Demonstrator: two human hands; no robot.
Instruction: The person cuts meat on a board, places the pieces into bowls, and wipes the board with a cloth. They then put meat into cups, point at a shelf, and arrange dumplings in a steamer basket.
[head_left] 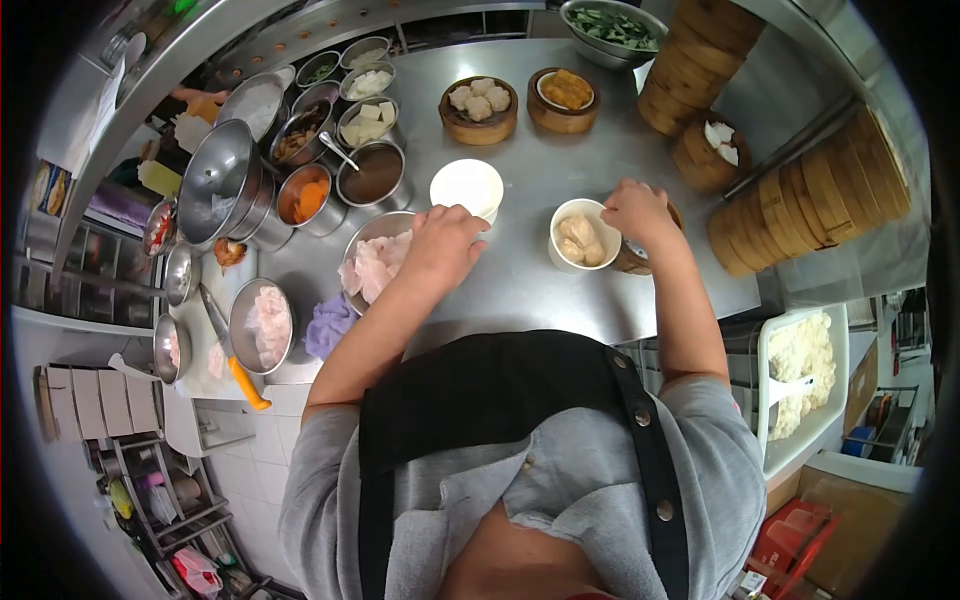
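Note:
My left hand (447, 245) is closed at the near rim of a round white bowl (467, 186), its fingers bent and pressed together. To the right, a white cup (582, 236) holds pale, lumpy pieces of food. My right hand (637, 208) pinches that cup's right rim, with the fingertips partly hidden. Just behind the right wrist, a small bamboo steamer (632, 260) is partly covered. A metal bowl of pale pink raw meat (372, 262) lies beneath and beside my left forearm.
Bamboo steamers with dumplings (479, 100) and orange food (567, 90) stand at the back. Stacked steamers (815, 200) line the right side. Metal ingredient containers (373, 172) fill the left. An orange-handled knife (245, 380) lies near a meat bowl (268, 323). A white tub (806, 380) sits right.

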